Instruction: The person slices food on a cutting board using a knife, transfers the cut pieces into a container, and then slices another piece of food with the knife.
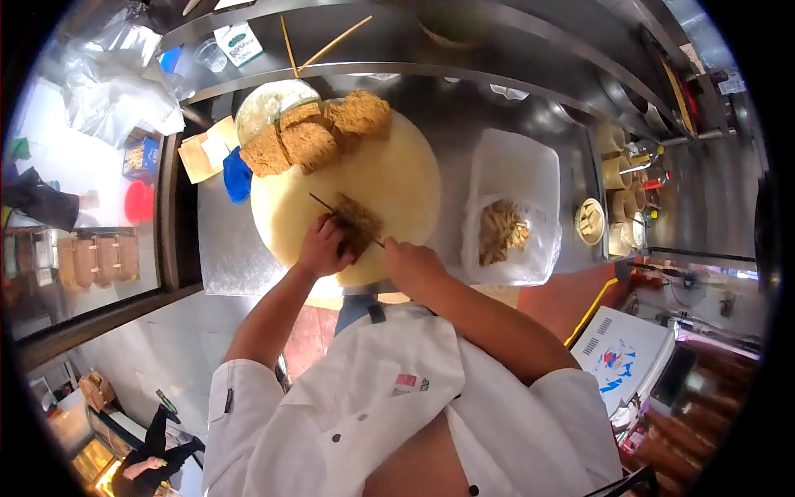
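My right hand [414, 265] grips the handle of a knife [320, 201], whose thin dark blade edge points away to the upper left. My left hand [328, 247] has its fingers curled on a rough brown piece of food [360, 217], pressing it to the round cutting board [406, 178]. The knife runs across or into that piece; how deep it sits is hidden. Several larger brown crumbly blocks [308, 145] lie together at the far left of the board, beside a bowl of pale stuff [269, 103].
To the right, a clear plastic tub [517, 170] holds cut strips [503, 232]. Small containers [617, 174] line the far right. A metal shelf [373, 66] with chopsticks [335, 43] runs behind the board. Beside the board are a blue cloth-like item [237, 176] and brown paper [205, 151].
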`<state>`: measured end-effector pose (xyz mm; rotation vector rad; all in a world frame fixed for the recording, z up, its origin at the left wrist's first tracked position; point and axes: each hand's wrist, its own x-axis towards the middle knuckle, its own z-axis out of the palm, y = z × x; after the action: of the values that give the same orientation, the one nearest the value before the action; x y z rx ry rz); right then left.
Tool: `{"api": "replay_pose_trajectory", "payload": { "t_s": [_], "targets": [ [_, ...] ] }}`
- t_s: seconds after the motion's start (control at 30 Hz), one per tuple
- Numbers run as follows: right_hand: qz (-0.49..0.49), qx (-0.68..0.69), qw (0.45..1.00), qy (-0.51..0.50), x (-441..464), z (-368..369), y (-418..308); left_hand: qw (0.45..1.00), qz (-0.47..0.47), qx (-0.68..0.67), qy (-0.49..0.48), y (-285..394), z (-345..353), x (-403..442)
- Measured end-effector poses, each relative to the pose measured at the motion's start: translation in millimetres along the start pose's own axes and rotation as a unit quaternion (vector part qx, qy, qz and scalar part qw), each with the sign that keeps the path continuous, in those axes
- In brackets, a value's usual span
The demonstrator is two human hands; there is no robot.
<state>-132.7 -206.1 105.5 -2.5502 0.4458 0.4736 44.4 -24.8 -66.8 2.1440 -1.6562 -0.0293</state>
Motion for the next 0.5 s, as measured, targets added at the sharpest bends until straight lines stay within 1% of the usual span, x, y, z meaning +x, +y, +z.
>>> {"api": "replay_pose_trajectory", "payload": {
  "t_s": [0.07, 0.17, 0.23, 0.27, 0.33, 0.4, 0.47, 0.5],
  "targets": [
    [0.003, 0.002, 1.000, -0.014, -2.8, 0.3, -3.3, 1.000, 0.017, -0.001, 0.016, -1.6, 5.8, -3.0],
    [0.003, -0.028, 1.000, 0.001, 19.2, 34.1, 4.1, 1.000, 0.018, 0.011, -0.003, 3.2, -4.1, -2.7],
    [0.010, -0.017, 1.000, -0.002, 28.9, 31.1, 6.3, 0.999, -0.015, -0.025, -0.017, 3.0, -9.2, 1.6],
    [0.023, -0.006, 1.000, -0.009, 29.6, 31.0, 7.2, 1.000, -0.011, -0.023, -0.016, 1.9, -5.8, 0.3],
    [0.013, 0.008, 1.000, 0.016, 24.5, 25.6, 9.1, 0.999, 0.019, -0.010, 0.044, -7.2, 7.4, -1.5],
    [0.005, 0.027, 0.999, 0.029, 10.9, 16.6, 3.0, 0.999, 0.013, -0.017, 0.039, -7.9, 10.5, -14.0],
    [0.022, -0.004, 0.998, -0.051, -5.2, -7.3, -11.2, 0.999, 0.009, -0.026, 0.034, -7.3, 11.4, -17.2],
    [0.023, -0.004, 0.998, -0.053, -6.0, -4.0, -11.0, 0.999, 0.010, -0.030, 0.033, -5.9, 7.1, -14.5]
  ]
}}
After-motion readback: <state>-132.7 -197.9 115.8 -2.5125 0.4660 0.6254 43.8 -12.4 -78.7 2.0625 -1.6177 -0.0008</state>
